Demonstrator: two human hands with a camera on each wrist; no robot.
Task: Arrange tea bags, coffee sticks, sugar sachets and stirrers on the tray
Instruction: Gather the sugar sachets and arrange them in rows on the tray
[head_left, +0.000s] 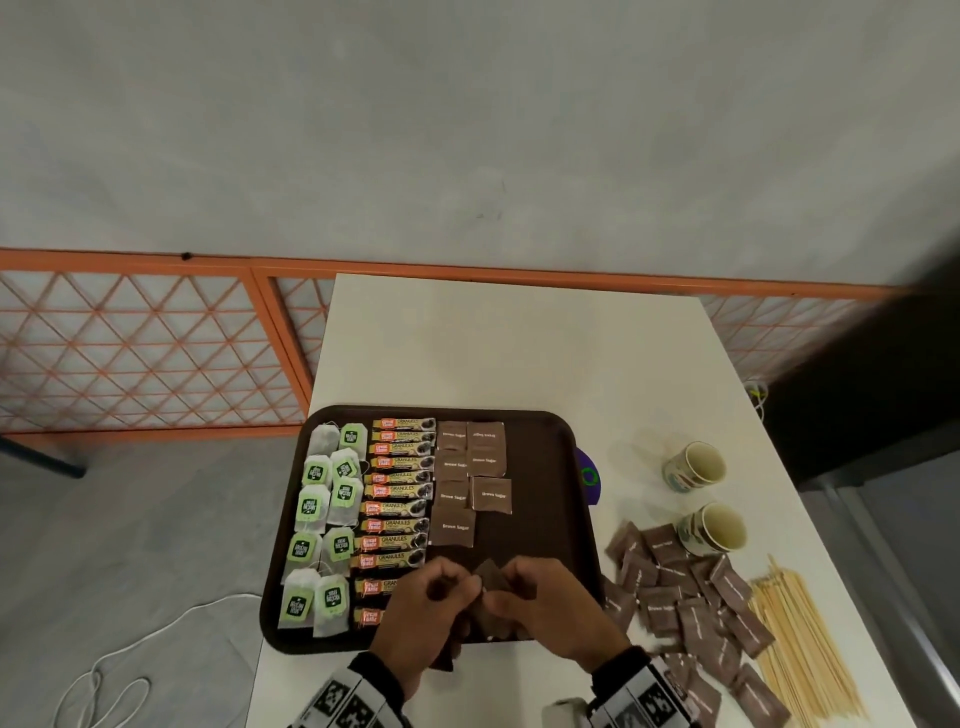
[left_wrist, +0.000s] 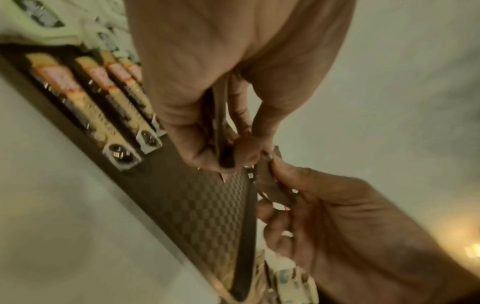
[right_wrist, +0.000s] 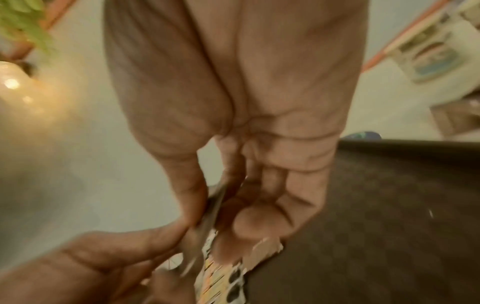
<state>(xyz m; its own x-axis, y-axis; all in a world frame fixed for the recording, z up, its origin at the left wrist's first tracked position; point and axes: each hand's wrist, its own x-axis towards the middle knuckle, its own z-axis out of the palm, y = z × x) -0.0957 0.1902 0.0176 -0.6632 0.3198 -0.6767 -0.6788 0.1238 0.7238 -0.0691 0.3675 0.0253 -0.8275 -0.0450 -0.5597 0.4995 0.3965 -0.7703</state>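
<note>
On the dark brown tray (head_left: 550, 519) lie green-tagged tea bags (head_left: 324, 519) at the left, coffee sticks (head_left: 397, 506) in the middle and brown sugar sachets (head_left: 470, 478) beside them. Both hands meet over the tray's near edge. My left hand (head_left: 457, 587) grips a small stack of sugar sachets (left_wrist: 221, 123), seen edge-on in the left wrist view. My right hand (head_left: 498, 592) pinches one brown sachet (head_left: 491, 577) between thumb and fingers at the top of that stack. In the right wrist view the pinched sachet (right_wrist: 213, 205) sits between thumb and forefinger.
On the white table (head_left: 519, 353), right of the tray, lie a loose pile of sugar sachets (head_left: 675, 597) and a bundle of wooden stirrers (head_left: 800, 644). Two paper cups (head_left: 696, 465) (head_left: 714, 527) stand behind them. A purple disc (head_left: 589, 478) pokes out from under the tray's right edge.
</note>
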